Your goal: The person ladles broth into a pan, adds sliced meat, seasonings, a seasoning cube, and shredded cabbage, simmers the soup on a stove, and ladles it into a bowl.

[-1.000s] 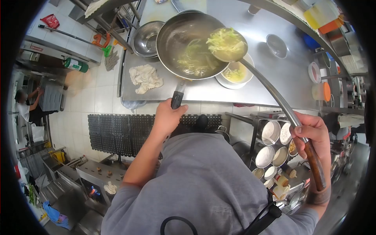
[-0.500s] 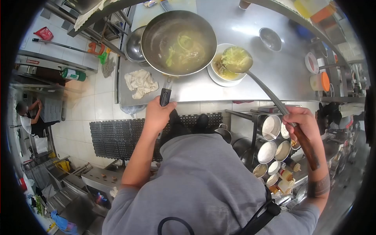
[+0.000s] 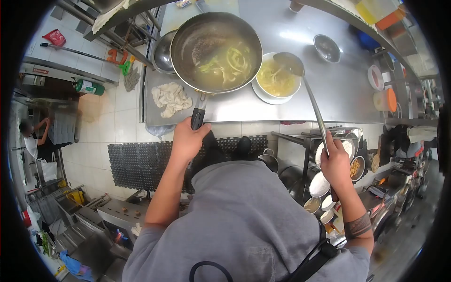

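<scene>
My left hand is closed round the black handle of a frying pan, which is held over the near edge of a steel counter. Yellowish broth with pale green strips of vegetable lies in the pan, pooled toward its right side. My right hand grips the long handle of a ladle. The ladle's bowl is tipped over the far right rim of a white bowl, beside the pan. Yellow broth with strips fills the white bowl, which stands on a white plate.
A crumpled cloth lies on the counter left of the pan handle. A metal bowl and an orange-lidded container stand to the right. Several pots of food sit below right. Another person works far left.
The ladle, full of strips before, has turned over and emptied into the white bowl. My right hand has moved left and rotated. Broth in the pan has shifted to the right.
</scene>
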The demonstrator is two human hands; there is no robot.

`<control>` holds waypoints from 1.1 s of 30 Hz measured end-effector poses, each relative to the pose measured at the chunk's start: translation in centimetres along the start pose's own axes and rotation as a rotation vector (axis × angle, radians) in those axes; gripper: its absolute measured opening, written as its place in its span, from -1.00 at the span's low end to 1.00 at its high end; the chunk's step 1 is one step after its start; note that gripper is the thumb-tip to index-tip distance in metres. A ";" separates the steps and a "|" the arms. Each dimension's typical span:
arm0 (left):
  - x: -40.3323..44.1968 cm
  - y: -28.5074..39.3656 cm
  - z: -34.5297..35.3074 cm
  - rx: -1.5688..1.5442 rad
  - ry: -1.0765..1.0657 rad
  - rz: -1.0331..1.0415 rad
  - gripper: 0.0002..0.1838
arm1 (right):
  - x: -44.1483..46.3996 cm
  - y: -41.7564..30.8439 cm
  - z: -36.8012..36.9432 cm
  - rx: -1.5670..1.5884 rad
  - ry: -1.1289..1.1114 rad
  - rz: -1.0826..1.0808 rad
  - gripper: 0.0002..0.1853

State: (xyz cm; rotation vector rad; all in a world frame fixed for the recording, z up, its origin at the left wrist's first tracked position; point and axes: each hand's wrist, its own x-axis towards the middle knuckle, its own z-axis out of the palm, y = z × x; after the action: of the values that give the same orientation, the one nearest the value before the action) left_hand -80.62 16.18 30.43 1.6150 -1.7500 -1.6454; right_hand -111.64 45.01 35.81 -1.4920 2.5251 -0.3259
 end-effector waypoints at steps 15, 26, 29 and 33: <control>-0.4 -1.7 -0.1 0.233 0.077 0.095 -0.65 | 9.2 -3.5 -1.7 0.030 0.065 -0.312 -0.42; 0.1 -1.5 1.2 0.150 0.072 0.148 -0.68 | 8.3 -7.3 -5.2 0.615 -0.420 0.289 -0.43; 0.3 -1.4 1.3 0.135 0.070 0.144 -0.70 | 7.9 -9.4 -6.1 0.858 -0.537 0.430 -0.43; 0.1 -1.5 1.5 0.123 0.074 0.187 -0.71 | 8.2 -11.1 -6.8 1.165 -0.628 0.591 -0.44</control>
State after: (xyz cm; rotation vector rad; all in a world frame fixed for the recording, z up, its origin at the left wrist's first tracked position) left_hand -81.04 17.27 28.64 1.4896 -1.9321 -1.4015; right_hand -108.14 33.23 45.05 -0.2938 1.5856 -0.8434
